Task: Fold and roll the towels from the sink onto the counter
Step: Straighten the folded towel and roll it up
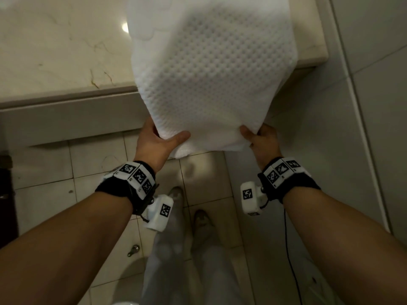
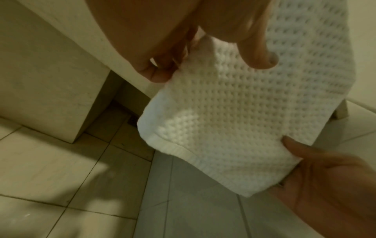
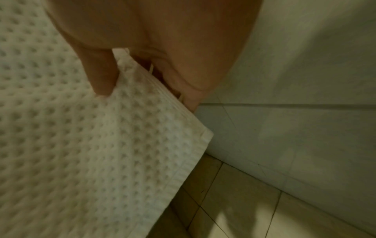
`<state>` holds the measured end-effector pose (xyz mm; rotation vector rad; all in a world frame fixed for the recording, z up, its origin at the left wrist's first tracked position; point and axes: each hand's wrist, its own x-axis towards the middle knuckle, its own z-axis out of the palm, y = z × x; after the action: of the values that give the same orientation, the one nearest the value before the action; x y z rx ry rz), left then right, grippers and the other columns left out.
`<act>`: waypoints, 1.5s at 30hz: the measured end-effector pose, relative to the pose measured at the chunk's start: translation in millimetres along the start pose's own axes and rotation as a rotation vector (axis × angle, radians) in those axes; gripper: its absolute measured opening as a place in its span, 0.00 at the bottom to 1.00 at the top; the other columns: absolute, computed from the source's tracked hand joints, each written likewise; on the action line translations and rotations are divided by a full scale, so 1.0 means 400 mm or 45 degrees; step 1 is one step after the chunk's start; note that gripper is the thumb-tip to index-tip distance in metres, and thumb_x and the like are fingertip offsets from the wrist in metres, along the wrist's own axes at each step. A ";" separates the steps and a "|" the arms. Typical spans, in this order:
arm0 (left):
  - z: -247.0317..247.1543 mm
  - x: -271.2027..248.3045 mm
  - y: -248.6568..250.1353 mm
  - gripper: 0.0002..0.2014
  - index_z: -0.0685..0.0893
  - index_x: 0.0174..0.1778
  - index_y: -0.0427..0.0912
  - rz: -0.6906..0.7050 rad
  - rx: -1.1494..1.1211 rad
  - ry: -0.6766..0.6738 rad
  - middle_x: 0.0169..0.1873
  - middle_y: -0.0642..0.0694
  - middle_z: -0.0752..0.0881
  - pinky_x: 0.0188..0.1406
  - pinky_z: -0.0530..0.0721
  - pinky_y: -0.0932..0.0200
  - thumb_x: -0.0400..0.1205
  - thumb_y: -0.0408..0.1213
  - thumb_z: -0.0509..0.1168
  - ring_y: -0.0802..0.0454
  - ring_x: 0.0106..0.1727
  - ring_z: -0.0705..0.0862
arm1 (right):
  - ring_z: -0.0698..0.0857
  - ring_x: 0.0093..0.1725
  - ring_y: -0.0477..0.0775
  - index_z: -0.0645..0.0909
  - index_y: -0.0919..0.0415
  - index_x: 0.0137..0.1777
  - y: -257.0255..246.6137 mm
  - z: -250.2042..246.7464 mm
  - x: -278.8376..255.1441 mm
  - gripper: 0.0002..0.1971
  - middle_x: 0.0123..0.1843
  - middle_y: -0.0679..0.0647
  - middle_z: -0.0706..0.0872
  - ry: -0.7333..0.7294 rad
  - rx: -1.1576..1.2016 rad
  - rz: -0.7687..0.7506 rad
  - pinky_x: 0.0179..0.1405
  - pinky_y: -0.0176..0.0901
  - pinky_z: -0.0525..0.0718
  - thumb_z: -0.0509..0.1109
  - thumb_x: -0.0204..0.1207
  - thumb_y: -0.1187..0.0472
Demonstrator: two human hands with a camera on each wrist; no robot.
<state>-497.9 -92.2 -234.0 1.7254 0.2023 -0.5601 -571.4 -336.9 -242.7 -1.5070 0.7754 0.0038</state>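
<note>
A white waffle-weave towel (image 1: 209,69) stretches from the marble counter (image 1: 55,51) out over its front edge toward me. My left hand (image 1: 163,137) pinches the towel's near left corner, thumb on top and fingers under the cloth. My right hand (image 1: 253,134) pinches the near right corner the same way. In the left wrist view the towel (image 2: 234,104) hangs past my left hand (image 2: 203,59), and my right hand (image 2: 301,154) holds its far corner. The right wrist view shows my right hand (image 3: 142,91) gripping the towel (image 3: 81,136) at its hemmed edge. The sink is out of view.
The counter ends at a rounded corner (image 1: 317,56) on the right, close to a tiled wall (image 1: 374,106). Below the counter front lies a tiled floor (image 1: 55,172) with my feet (image 1: 189,205) on it. A black cable (image 1: 288,249) hangs from my right wrist.
</note>
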 end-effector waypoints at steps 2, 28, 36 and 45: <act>0.000 -0.010 -0.001 0.46 0.79 0.71 0.52 -0.041 -0.019 -0.052 0.61 0.58 0.87 0.57 0.86 0.58 0.56 0.59 0.82 0.59 0.62 0.86 | 0.88 0.55 0.57 0.86 0.58 0.53 0.000 -0.008 -0.020 0.19 0.52 0.53 0.90 0.008 0.129 0.056 0.63 0.61 0.86 0.83 0.66 0.50; -0.031 -0.280 0.058 0.19 0.81 0.70 0.47 -0.249 -0.252 -0.288 0.59 0.49 0.91 0.43 0.90 0.59 0.83 0.31 0.68 0.52 0.56 0.91 | 0.88 0.60 0.56 0.76 0.47 0.60 -0.085 -0.131 -0.280 0.24 0.62 0.59 0.87 -0.011 0.070 -0.039 0.56 0.58 0.87 0.80 0.70 0.67; -0.054 -0.352 0.143 0.37 0.60 0.82 0.68 -0.049 -0.266 -0.245 0.54 0.67 0.90 0.41 0.92 0.48 0.85 0.29 0.67 0.57 0.54 0.91 | 0.78 0.73 0.46 0.75 0.40 0.70 -0.149 -0.143 -0.352 0.35 0.74 0.48 0.79 0.013 0.038 -0.265 0.64 0.48 0.83 0.82 0.67 0.64; -0.073 -0.412 0.173 0.12 0.90 0.42 0.47 -0.090 -0.209 -0.438 0.53 0.41 0.87 0.33 0.86 0.53 0.82 0.29 0.63 0.39 0.49 0.86 | 0.88 0.59 0.44 0.86 0.64 0.48 -0.196 -0.163 -0.464 0.12 0.54 0.46 0.92 -0.049 0.048 -0.336 0.55 0.36 0.85 0.70 0.73 0.81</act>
<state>-603.8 -53.4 -92.3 1.4425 0.0620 -0.8584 -706.7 -318.7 -81.0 -1.5589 0.5386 -0.1777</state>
